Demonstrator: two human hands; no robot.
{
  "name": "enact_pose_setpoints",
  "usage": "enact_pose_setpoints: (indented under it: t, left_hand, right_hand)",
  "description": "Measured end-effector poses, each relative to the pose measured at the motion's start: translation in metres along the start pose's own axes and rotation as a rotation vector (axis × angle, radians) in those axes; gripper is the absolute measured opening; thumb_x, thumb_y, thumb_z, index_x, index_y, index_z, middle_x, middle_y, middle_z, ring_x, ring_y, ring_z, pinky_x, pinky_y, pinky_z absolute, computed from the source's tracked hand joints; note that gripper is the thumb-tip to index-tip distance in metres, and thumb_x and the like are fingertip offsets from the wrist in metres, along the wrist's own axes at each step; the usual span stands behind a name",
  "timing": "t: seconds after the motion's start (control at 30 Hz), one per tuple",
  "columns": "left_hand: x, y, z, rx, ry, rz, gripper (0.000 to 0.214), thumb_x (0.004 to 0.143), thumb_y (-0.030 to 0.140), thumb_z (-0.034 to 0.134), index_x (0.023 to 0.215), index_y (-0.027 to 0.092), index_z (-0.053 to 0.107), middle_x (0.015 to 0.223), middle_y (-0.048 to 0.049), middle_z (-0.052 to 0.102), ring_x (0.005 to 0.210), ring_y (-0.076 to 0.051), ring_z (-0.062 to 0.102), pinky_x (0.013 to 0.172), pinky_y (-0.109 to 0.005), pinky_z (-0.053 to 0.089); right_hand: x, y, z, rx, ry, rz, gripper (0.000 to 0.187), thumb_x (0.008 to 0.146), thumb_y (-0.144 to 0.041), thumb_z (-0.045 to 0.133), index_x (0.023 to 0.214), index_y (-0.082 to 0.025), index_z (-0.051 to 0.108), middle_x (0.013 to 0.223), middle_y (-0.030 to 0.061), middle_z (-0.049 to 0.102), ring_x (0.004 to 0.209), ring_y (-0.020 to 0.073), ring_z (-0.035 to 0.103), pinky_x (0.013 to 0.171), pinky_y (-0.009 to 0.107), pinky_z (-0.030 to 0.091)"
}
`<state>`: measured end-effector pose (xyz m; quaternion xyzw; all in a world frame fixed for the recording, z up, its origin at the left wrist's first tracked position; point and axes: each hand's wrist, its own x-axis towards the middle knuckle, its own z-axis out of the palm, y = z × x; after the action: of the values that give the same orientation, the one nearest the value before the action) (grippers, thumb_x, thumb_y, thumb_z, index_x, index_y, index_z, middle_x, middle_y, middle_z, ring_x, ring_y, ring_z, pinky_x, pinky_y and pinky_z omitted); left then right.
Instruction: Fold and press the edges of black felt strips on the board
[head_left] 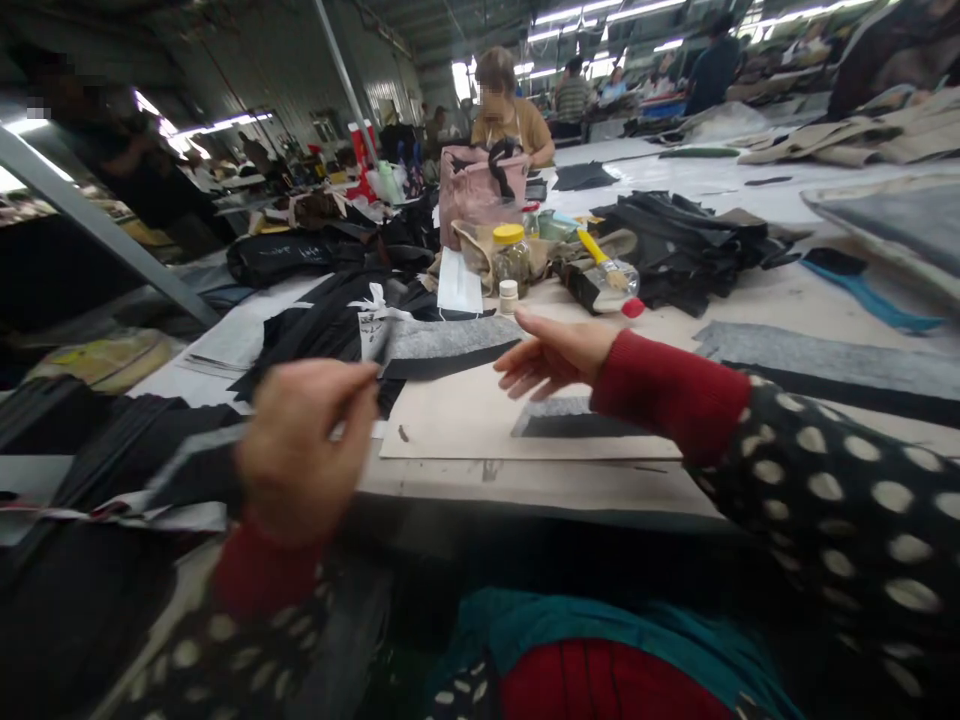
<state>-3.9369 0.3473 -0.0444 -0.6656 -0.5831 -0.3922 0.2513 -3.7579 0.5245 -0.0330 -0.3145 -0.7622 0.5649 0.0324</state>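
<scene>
My left hand (307,440), smeared by motion, is closed in a pinch above the front left of the table. A thin dark blurred shape (386,345) rises from its fingertips; I cannot make out what it is. My right hand (559,350) is open, fingers apart and palm turned inward, above a beige board (442,420). Beyond the board's left part lies a grey-and-black fabric strip (450,345), between the two hands. A shorter grey-and-black piece (570,420) rests on the board below my right hand, partly covered by the wrist.
Behind the strip stand a yellow-lidded jar (511,262), a small white-capped bottle (508,297) and a yellow-handled brush (600,255). Dark fabric piles (682,245) lie around them. Another strip (810,365) and a blue-handled tool (870,295) are at right. A person (517,115) works across the table.
</scene>
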Motion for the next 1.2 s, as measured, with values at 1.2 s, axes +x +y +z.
enact_pose_setpoints:
  t: [1.2]
  left_hand:
    - [0.016, 0.017, 0.134, -0.872, -1.005, -0.642, 0.044, 0.068, 0.025, 0.057, 0.109, 0.012, 0.047, 0.065, 0.0029, 0.049, 0.052, -0.006, 0.044, 0.048, -0.019, 0.033]
  right_hand:
    - [-0.158, 0.156, -0.067, -0.246, 0.768, 0.406, 0.073, 0.032, -0.082, 0.045, 0.069, -0.021, 0.059, 0.063, 0.0009, 0.057, 0.063, 0.0167, 0.050, 0.063, 0.030, 0.038]
